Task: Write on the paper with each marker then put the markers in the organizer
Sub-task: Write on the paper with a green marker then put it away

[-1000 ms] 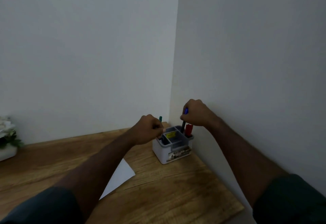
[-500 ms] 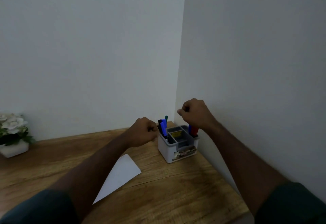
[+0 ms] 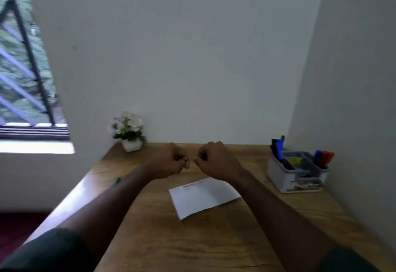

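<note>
On the tabletop (image 3: 150, 239) the paper (image 3: 203, 196) lies nearest. Just beyond it both grips, left hand (image 3: 169, 161) and right hand (image 3: 214, 160), hover clenched on nothing (knuckles nearly meeting). Right of the paper, the organizer (image 3: 296, 178) holds the markers (image 3: 323, 158).

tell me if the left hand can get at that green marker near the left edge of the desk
Probably yes. The green marker lies on bare desk beside the left forearm, with nothing on it, and the left hand holds nothing, so it only needs to draw back.
</note>
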